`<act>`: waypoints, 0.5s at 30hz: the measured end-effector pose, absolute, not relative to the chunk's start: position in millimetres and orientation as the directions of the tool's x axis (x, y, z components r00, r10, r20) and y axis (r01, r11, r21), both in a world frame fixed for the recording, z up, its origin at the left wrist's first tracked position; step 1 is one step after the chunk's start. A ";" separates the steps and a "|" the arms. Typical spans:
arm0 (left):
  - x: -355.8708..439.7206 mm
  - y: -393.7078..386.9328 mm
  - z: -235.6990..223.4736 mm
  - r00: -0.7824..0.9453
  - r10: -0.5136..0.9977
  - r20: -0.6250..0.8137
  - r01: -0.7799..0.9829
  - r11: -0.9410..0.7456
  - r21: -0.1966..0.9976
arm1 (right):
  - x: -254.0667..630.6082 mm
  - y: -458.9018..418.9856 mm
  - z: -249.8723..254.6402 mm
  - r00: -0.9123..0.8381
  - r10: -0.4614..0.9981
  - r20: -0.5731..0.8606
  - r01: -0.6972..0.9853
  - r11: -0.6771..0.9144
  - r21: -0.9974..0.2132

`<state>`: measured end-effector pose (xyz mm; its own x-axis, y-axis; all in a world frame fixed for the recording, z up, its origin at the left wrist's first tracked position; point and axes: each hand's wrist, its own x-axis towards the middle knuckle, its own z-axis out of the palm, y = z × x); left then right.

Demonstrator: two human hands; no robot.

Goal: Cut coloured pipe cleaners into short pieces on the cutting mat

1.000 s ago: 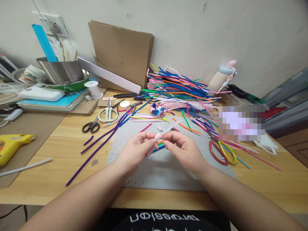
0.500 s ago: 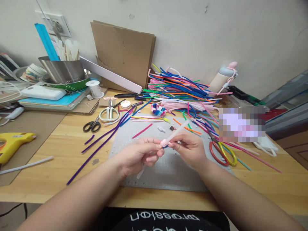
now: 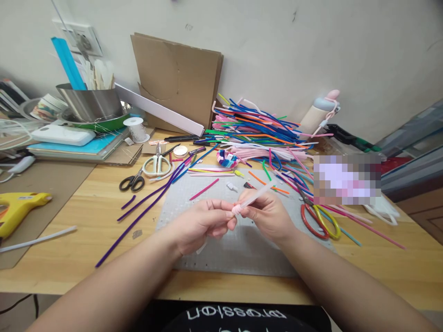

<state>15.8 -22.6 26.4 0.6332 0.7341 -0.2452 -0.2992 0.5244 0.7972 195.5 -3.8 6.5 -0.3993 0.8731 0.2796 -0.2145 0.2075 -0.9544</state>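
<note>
Between my hands is a pale pink pipe cleaner, wound into a small tight coil with one straight end sticking out up and to the right. My left hand is closed, pinching the coil from the left between thumb and fingers. From the right, my right hand pinches the same piece where the straight end leaves the coil. Another pale end shows below my left hand. Both hands are above a grey cutting mat. Fingers hide part of the coil.
Red-and-yellow-handled scissors lie right of the mat, black scissors and white-handled scissors to the left. A heap of coloured pipe cleaners fills the back. A yellow glue gun lies far left; purple pipe cleaners cross the wood.
The straight end of the pink pipe cleaner has tilted lower to the right. My right hand has shifted slightly left and its fingers have turned around the coil; my left hand keeps its pinch.
</note>
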 end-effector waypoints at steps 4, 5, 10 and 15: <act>18.6 -24.4 24.4 0.522 0.833 -0.184 -0.266 0.364 0.893 | 191.3 -6.6 6.4 -0.383 0.892 0.239 -0.231 0.158 -0.960; 19.5 -24.8 24.1 0.494 0.853 -0.170 -0.244 0.324 0.914 | 190.5 -7.0 6.0 -0.371 0.901 0.225 -0.233 0.145 -0.962; 24.7 -28.3 25.6 0.343 0.931 -0.123 -0.141 0.181 0.973 | 187.8 -9.4 2.4 -0.271 0.956 0.109 -0.243 0.041 -0.969; 30.8 -31.9 25.4 0.279 0.957 -0.072 -0.160 0.120 0.980 | 186.0 -12.5 -1.5 -0.246 0.965 0.090 -0.292 0.014 -0.956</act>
